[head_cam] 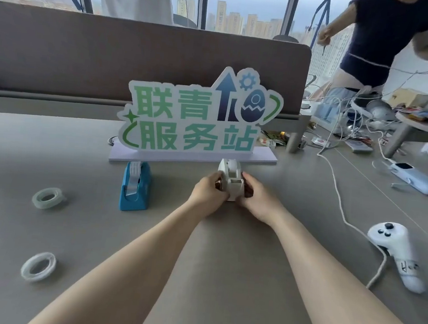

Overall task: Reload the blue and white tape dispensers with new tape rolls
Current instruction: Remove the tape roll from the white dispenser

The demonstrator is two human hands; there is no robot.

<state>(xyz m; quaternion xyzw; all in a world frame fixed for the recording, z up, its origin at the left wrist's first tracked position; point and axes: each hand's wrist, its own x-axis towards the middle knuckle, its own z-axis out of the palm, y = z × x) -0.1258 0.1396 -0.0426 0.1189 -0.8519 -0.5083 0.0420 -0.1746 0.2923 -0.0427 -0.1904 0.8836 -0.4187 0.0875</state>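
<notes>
The white tape dispenser (231,178) stands on the grey table just in front of the sign. My left hand (208,191) grips its left side and my right hand (257,198) grips its right side, fingers curled against it. To the left, the blue tape dispenser (135,185) stands with a roll seated in it and tape running down to its cutter. Two loose clear tape rolls lie flat at the left: one roll (47,197) further back, the other roll (38,266) nearer me. The white dispenser's lower front is hidden by my fingers.
A green-lettered standing sign (198,118) on a white base sits behind the dispensers. A white handheld controller (397,254) and its cord lie at the right, with a light blue device (417,179) beyond. Cables and clutter fill the far right, where another person stands.
</notes>
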